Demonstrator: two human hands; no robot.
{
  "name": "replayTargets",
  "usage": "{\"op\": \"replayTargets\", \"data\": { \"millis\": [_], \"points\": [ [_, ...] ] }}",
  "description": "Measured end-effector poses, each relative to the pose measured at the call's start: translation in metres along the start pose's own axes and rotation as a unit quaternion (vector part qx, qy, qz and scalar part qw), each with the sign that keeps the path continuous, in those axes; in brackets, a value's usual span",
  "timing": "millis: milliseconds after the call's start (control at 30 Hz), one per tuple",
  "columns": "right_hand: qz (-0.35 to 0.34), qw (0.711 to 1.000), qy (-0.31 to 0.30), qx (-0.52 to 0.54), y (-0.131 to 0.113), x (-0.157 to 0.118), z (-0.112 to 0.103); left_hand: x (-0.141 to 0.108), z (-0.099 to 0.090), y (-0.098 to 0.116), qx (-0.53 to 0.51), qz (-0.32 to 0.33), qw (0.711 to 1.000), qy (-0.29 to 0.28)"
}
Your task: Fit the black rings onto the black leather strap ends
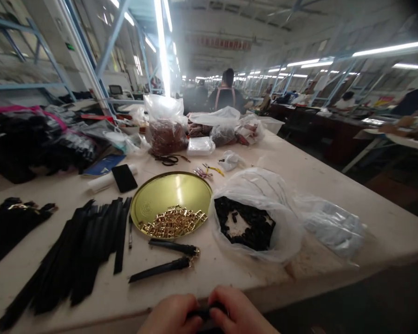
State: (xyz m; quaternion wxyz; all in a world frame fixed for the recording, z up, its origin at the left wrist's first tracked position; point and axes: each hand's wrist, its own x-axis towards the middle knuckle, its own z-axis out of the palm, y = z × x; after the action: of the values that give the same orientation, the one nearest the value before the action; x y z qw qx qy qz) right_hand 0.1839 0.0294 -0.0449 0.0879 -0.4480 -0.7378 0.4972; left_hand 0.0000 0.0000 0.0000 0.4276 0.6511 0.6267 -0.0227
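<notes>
At the table's near edge, my left hand (172, 315) and my right hand (238, 311) are close together, both closed on a black strap (205, 313). Most of that strap is hidden by my fingers and the frame's lower edge. Just beyond lie black straps with gold buckles (165, 268). Behind them a round gold tray (174, 188) bears a heap of small gold buckles (176, 221). To its right, an open clear plastic bag (285, 227) holds small black pieces (242, 236). Many loose black straps (90, 241) are spread on the left.
A phone (124, 178) leans on a white roll beside a blue booklet (104, 165). Scissors (167, 160), yellow-handled snips (214, 170) and filled plastic bags (165, 132) stand farther back. A sealed clear packet (334, 227) lies right. Another person (226, 93) is beyond the table.
</notes>
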Motion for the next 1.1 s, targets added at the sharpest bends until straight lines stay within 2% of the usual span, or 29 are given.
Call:
{"op": "replayTargets", "data": {
  "millis": [133,333,433,567,667,800,867,967,1033,1100],
  "points": [
    [-0.037,0.996,-0.008,-0.075,-0.005,0.0,0.002,-0.004,-0.003,0.012,0.036,-0.003,0.999,0.02],
    [-0.078,0.988,-0.028,-0.133,-0.011,0.004,0.007,-0.006,0.009,0.009,0.061,0.015,0.997,0.045],
    [-0.054,0.992,-0.022,-0.109,-0.012,0.006,0.006,-0.006,0.008,0.005,0.061,0.006,0.997,0.052],
    [-0.032,0.999,-0.004,-0.024,-0.011,0.009,0.001,-0.01,-0.003,-0.002,0.075,-0.003,0.996,0.053],
    [-0.033,0.999,0.001,-0.002,-0.011,0.016,0.001,-0.01,-0.01,-0.007,0.088,0.002,0.993,0.078],
    [-0.047,0.998,-0.004,0.034,-0.019,0.036,0.004,-0.005,-0.018,-0.011,0.101,0.018,0.991,0.083],
    [-0.071,0.995,-0.008,0.063,-0.027,0.05,0.004,-0.003,-0.026,-0.015,0.096,0.032,0.989,0.11],
    [-0.099,0.993,0.028,0.06,-0.036,0.072,0.004,-0.002,-0.047,-0.032,0.106,0.022,0.973,0.203],
    [-0.087,0.993,0.07,0.023,-0.033,0.086,0.007,-0.002,-0.063,-0.053,0.125,-0.029,0.955,0.269],
    [-0.062,0.993,0.104,-0.01,-0.024,0.099,0.012,-0.003,-0.078,-0.08,0.14,-0.095,0.936,0.309]
  ]
}}
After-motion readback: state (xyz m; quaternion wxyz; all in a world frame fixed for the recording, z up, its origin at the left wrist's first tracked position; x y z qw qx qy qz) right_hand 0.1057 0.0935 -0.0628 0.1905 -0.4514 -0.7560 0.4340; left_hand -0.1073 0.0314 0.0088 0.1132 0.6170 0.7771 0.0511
